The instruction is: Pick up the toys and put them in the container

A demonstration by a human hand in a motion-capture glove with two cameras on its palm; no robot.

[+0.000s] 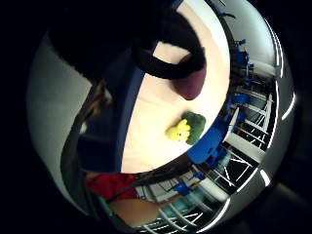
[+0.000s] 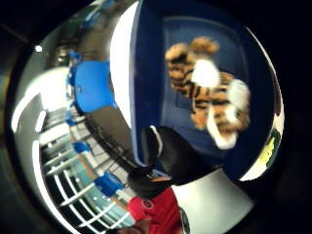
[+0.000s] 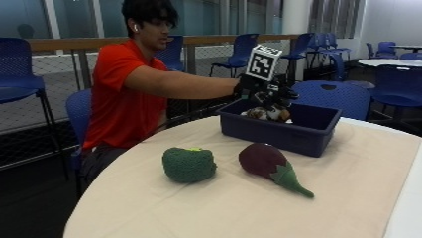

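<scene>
- We see a dark blue rectangular plastic bin (image 3: 280, 130) standing on the beige round table (image 3: 217, 208), on the side away from the outside camera.
- Inside the bin lies an orange-and-black striped plush tiger with white patches (image 2: 209, 85); in the outside view only a small brown and white part of it (image 3: 269, 114) shows above the bin's near wall.
- In the thumb side palm view the tiger rests on the bin's blue floor, with the bin's walls around it.
- The black-gloved right hand (image 3: 267, 91) is held out over the bin, above the tiger, at the end of the person's outstretched arm.
- We cannot tell from these views whether its fingers touch the tiger or how far they are curled; one black-gloved finger (image 2: 173, 156) shows at the bin's rim in the thumb side view.
- On the table, outside the bin and nearer the outside camera, lies a green knitted broccoli-shaped plush with a yellow part (image 3: 189, 164).
- Just beside it, not touching, lies a dark purple plush eggplant with a green leafy stem (image 3: 270, 165), its stem end pointing away from the bin.
- Both of these toys are well apart from the hand.
</scene>
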